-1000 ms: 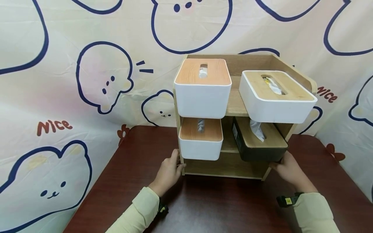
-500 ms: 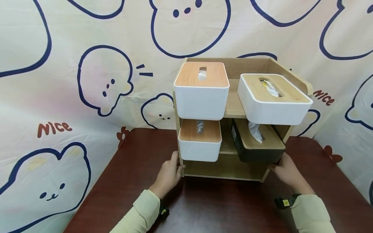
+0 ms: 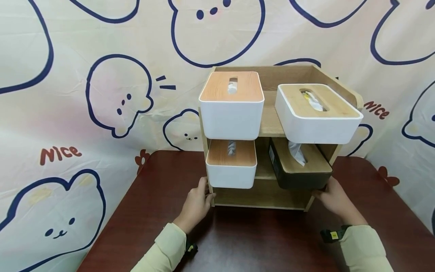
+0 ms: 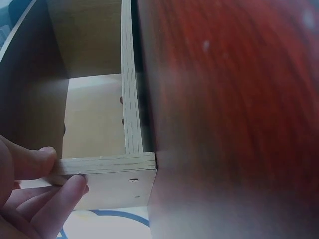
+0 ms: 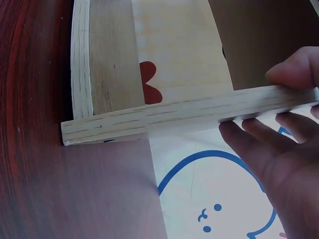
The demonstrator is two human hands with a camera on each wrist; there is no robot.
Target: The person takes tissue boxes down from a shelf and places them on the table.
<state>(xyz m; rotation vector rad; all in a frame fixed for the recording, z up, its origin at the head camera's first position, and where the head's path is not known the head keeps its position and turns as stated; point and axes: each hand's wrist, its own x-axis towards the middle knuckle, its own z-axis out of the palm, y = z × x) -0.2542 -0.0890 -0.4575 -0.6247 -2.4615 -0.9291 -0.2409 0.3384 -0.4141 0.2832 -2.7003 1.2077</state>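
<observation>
A light wooden shelf (image 3: 261, 193) stands on the table, with four-sided tissue boxes on its boards. My left hand (image 3: 193, 206) pinches the front edge of its left side panel, low down; in the left wrist view the thumb lies inside and the fingers (image 4: 60, 206) outside. On the opposite side, my right hand (image 3: 340, 202) grips the right side panel (image 5: 174, 112), thumb inside and fingers outside. Two white tissue boxes with wooden lids, a tall one (image 3: 232, 119) and a wide one (image 3: 321, 128), sit on top. Below them are a smaller white tissue box (image 3: 231, 175) and a black one (image 3: 304, 179).
The dark red-brown table (image 3: 265, 241) extends in front and to both sides. Behind it hangs a pale cloth (image 3: 119, 158) printed with bear outlines. The boxes jut past the shelf's front edge, above my hands.
The head view has shifted slightly, moving shelf and backdrop a little to the left together. Both hands keep their hold on the side panels, and the tissue boxes stay in place.
</observation>
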